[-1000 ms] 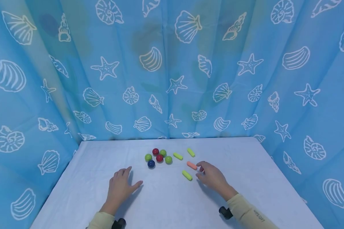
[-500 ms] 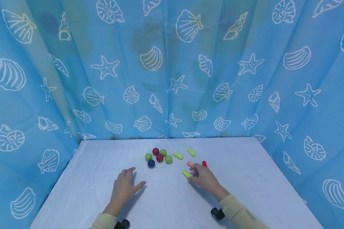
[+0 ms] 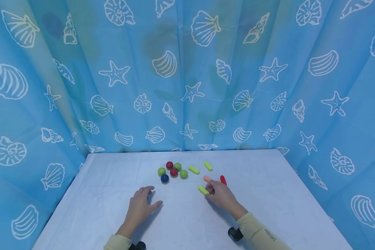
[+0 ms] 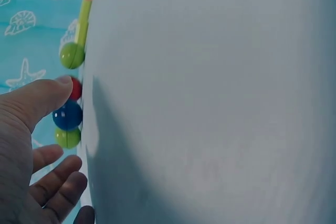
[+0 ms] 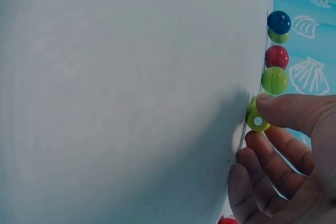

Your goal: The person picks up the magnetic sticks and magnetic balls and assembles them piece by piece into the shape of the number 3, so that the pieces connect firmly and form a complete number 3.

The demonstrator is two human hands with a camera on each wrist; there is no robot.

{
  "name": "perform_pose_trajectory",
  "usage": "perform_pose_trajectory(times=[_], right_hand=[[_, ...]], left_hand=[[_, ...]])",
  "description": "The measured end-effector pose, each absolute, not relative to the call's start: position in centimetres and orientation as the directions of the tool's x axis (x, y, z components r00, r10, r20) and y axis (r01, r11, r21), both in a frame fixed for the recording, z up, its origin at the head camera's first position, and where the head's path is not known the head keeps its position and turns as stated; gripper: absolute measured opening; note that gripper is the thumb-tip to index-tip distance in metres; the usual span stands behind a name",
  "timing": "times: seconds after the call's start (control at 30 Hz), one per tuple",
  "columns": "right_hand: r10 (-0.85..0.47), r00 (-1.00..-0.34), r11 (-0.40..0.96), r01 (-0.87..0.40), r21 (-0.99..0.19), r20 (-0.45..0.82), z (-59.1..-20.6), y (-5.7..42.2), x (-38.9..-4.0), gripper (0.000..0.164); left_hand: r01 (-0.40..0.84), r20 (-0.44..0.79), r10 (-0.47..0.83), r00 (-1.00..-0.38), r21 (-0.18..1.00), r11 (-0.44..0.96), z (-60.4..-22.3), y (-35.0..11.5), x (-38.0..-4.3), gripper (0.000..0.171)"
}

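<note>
My right hand (image 3: 221, 196) pinches the near end of a short yellow-green rod (image 3: 202, 189) between thumb and fingers. In the right wrist view, that rod's round end (image 5: 257, 121) shows a white dot between thumb and index finger. Just beyond the fingertips lies a salmon rod (image 3: 206, 178), partly covered by the hand. A red rod (image 3: 223, 179) rests right beside the knuckles. My left hand (image 3: 140, 205) holds nothing; its fingers and thumb are spread over the white table, nearest to a dark blue ball (image 3: 164, 178).
Several balls form a cluster at the table's back middle, among them a red ball (image 3: 174, 172) and a green ball (image 3: 183, 174). Two more yellow-green rods lie right of it, a nearer rod (image 3: 194, 170) and a farther rod (image 3: 208, 166). A shell-patterned blue curtain (image 3: 181, 86) surrounds the table (image 3: 268, 173).
My right hand has moved left and toward me, from beside the salmon rod to the near yellow-green rod, uncovering the red rod. My left hand has drifted slightly right and nearer.
</note>
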State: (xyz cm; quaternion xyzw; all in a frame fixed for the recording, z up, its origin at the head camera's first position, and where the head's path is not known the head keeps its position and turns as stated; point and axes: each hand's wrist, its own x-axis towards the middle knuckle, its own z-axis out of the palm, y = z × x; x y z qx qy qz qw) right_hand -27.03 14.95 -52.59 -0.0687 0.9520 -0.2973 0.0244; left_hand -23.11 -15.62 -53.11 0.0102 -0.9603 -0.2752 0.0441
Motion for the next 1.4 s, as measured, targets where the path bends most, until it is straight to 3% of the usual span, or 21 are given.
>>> perform_pose_trajectory(times=[0.77, 1.4], right_hand=[[-0.265, -0.964, 0.802, -0.238, -0.547, 0.031, -52.9, 14.9, -26.6, 0.025], [-0.332, -0.941, 0.792, -0.239, -0.562, -0.067, -52.6, 13.7, -26.1, 0.020]], left_hand=[[0.072, 0.089, 0.026, -0.996, 0.564, 0.823, -53.8, -14.2, -22.6, 0.054], [0.113, 0.078, 0.083, -0.994, 0.604, 0.789, -53.8, -12.5, -21.9, 0.050]])
